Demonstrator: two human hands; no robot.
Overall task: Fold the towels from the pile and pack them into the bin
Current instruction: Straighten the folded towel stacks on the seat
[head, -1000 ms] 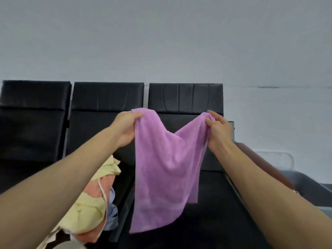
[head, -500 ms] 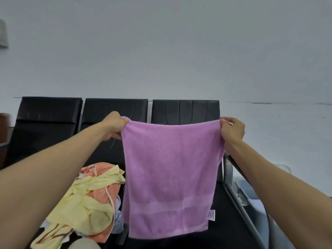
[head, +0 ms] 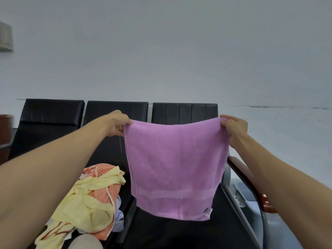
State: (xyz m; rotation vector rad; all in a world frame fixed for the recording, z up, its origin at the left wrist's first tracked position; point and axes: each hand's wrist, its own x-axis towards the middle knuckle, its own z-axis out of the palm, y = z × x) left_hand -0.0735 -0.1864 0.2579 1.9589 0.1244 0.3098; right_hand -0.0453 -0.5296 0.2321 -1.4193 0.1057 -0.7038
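- I have the purple towel (head: 174, 169) hanging flat in the air in front of the row of black seats (head: 183, 112), touching nothing below it.
- The left hand (head: 117, 125) pinches its top left corner and the right hand (head: 235, 127) its top right; the fingers (head: 224, 118) are curled onto the cloth, not spread.
- The top edge runs nearly level from hand to hand with a slight sag, and the rest drops straight down from the fingers. Neither hand is nearer.
- I judge the next fold turns on that edge: bringing one corner across to the other should halve it.
- It is plain lilac terry, with a woven band near the bottom hem and a white label (head: 208, 212) at the lower right corner.
- The pile (head: 93, 196) of yellow and orange cloth lies on the seat at lower left, apart from the towel.
- I cannot pick out the bin for sure.
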